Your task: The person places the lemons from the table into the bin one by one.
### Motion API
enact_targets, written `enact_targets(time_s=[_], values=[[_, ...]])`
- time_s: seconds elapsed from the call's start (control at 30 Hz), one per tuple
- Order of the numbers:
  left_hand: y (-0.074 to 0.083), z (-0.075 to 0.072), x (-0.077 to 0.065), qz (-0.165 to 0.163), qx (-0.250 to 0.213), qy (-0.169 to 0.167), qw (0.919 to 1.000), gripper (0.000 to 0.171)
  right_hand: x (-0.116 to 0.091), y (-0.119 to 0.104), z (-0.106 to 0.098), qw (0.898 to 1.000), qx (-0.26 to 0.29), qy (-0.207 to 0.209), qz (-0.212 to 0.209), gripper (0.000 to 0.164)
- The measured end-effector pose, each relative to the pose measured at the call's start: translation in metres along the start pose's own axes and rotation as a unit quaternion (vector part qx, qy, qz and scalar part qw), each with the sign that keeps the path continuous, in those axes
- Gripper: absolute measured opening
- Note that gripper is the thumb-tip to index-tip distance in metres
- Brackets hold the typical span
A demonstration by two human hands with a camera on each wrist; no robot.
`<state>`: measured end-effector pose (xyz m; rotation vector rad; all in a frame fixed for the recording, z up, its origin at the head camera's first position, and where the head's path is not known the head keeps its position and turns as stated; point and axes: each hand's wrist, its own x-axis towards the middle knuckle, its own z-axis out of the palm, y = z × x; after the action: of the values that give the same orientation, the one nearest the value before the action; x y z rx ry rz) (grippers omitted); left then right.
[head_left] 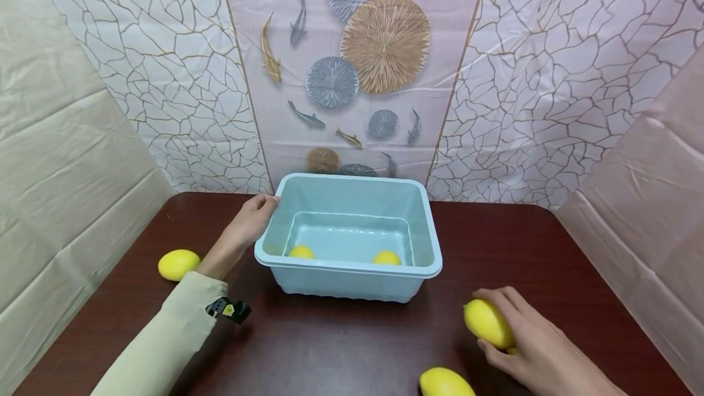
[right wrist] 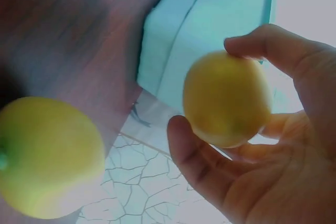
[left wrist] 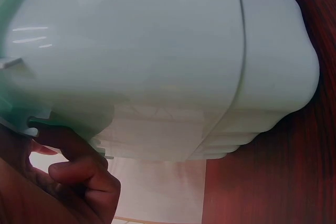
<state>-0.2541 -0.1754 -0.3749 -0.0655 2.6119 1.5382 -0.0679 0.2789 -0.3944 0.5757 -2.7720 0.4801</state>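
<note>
My left hand [head_left: 257,217] grips the rim of a light blue plastic tub [head_left: 341,281] at its left side, fingers curled at the edge in the left wrist view. Two lemons show inside the tub, one lemon [head_left: 302,252] at the left and another [head_left: 387,257] at the right, partly hidden by the front rim. To the right of the tub, my right hand [head_left: 530,338] holds a lemon [head_left: 488,324] between thumb and fingers. A sliver of yellow peeks out under that hand. In the right wrist view, another lemon [right wrist: 50,156] lies beside the held one.
A lemon [head_left: 179,264] lies on the dark wooden table [head_left: 341,347] by my left forearm. One more lemon [head_left: 445,382] sits at the bottom edge of the head view. Patterned cloth [head_left: 352,78] hangs behind the table, with plain cloth at both sides.
</note>
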Motion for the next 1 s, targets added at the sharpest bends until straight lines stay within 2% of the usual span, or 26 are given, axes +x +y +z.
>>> enact_targets(time_s=[0.2, 0.4, 0.6, 1.0], values=[[0.001, 0.0, -0.001, 0.003, 0.002, 0.0, 1.0, 0.052, 0.011, -0.009, -0.008, 0.999, 0.023, 0.036, -0.011, 0.069], [0.004, 0.0, 0.0, 0.003, 0.002, -0.002, 1.0, 0.052, 0.026, -0.018, -0.017, 0.998, 0.022, 0.064, -0.013, 0.069], [0.004, -0.003, 0.001, 0.004, 0.005, -0.004, 1.0, 0.053, 0.04, -0.027, -0.023, 0.997, 0.042, 0.065, -0.009, 0.063], [0.0, -0.002, 0.002, -0.001, 0.002, -0.007, 1.0, 0.054, 0.072, -0.034, -0.026, 0.988, 0.087, 0.104, -0.068, 0.066]])
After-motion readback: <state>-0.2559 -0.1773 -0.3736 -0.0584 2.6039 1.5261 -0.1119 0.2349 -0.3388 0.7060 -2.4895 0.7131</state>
